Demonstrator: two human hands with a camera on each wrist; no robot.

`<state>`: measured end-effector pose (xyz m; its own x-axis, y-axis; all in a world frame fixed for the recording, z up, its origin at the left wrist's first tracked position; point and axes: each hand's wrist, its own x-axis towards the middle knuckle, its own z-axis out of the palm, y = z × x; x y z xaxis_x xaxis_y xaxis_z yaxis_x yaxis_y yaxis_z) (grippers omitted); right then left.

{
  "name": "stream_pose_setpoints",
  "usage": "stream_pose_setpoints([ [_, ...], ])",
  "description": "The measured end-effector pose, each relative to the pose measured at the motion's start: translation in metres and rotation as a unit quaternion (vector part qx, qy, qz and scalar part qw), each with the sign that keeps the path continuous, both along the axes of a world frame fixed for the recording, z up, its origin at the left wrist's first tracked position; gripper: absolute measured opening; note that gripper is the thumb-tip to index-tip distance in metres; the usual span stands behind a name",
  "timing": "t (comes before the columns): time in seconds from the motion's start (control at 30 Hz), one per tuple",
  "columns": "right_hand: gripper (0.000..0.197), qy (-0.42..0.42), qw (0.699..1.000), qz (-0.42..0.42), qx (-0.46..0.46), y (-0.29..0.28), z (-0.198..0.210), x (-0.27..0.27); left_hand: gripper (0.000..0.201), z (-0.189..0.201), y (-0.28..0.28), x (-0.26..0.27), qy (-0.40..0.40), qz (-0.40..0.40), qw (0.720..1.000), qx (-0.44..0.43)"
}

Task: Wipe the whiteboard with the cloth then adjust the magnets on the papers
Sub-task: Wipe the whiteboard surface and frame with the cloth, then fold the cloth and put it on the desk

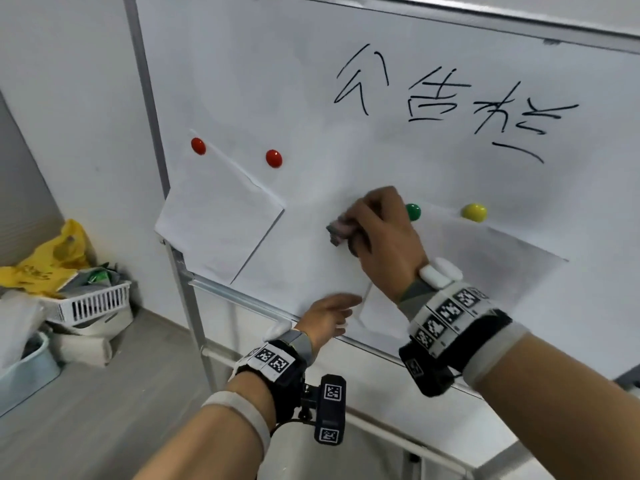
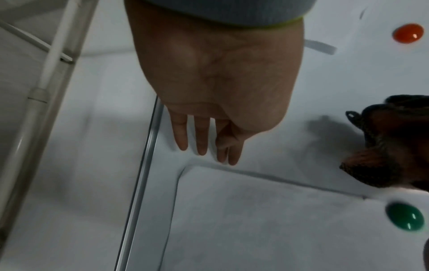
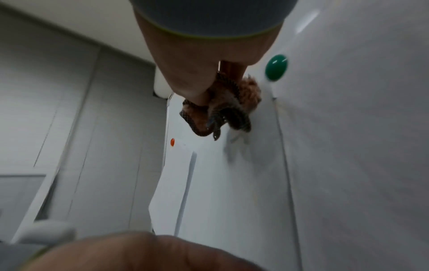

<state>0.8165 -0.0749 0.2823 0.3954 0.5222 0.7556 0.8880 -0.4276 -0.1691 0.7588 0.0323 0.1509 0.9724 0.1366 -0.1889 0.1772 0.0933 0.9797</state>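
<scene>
Under my right hand (image 1: 377, 233), the cloth (image 1: 341, 232) is bunched in curled fingers and pressed against the whiteboard (image 1: 277, 74), just beside the green magnet (image 1: 412, 211). My left hand (image 1: 329, 318) lies below it with fingers straight and together, flat on the board at the lower corner of the right-hand paper (image 1: 467, 271), gripping nothing. I judge the wiping step is still in hand: the patch around the cloth looks clean, but black handwriting (image 1: 446, 102) remains above my right hand, reading roughly 公告栏, and I cannot tell whether it is meant to go. The magnets look untouched. Beyond the green one sits the yellow magnet (image 1: 474, 212); up and away from my left hand, two red magnets (image 1: 273, 158) pin the other paper (image 1: 221, 216), which hangs crooked over the board's edge. So the adjusting is all left, by my reading. No brand or label is readable; the wrist bands carry only square coded markers.
</scene>
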Motion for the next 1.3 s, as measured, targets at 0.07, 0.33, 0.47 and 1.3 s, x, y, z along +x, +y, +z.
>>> stream_pose_setpoints([
  [0.07, 0.028, -0.012, 0.997, -0.027, -0.065, 0.024, -0.007, 0.012, 0.047, -0.003, 0.021, -0.001, 0.008, 0.064, 0.998, -0.003],
  [0.33, 0.011, -0.070, 0.897, -0.017, -0.436, 0.047, -0.095, 0.031, 0.025, 0.014, 0.136, -0.008, -0.054, 0.350, 0.935, 0.015],
  [0.47, 0.012, -0.035, 0.963, -0.014, -0.268, 0.077, -0.056, 0.031, 0.011, 0.050, 0.162, -0.001, -0.116, 0.360, 0.924, 0.054],
  [1.3, 0.020, 0.369, 0.883, 0.269, -0.111, 0.150, -0.042, -0.049, 0.028, 0.069, 0.145, -0.160, -0.077, 0.307, 0.945, 0.076],
])
